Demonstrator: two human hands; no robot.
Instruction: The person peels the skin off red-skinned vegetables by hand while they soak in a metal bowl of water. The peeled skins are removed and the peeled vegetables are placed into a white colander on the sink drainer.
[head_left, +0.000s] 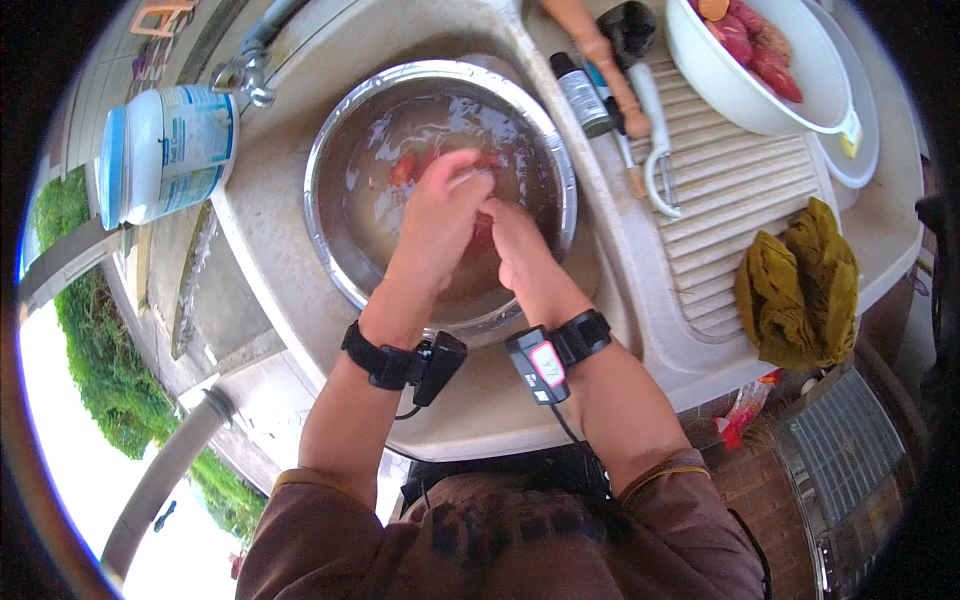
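Observation:
A round stainless steel basin (316, 217) of cloudy water stands in the sink (277, 247). Both my hands are together over its middle. My left hand (446, 206) is bent at the wrist, its fingers blurred. Against it, my right hand (521, 236) has its fingertips near the left fingers. Between the hands shows a dark red tuber (480, 234), mostly covered; whether either hand grips it is not clear. Another reddish piece (403, 169) shows at the water's surface left of my fingers.
Right, on the ribbed drainboard (720, 187), lie a white-handled peeler (658, 142), a dark bottle (581, 94) and an olive cloth (799, 292). Above stands a white bowl (750, 90) of red sweet potatoes (772, 71). Left are a blue-lidded jar (169, 154) and a metal tap (251, 79).

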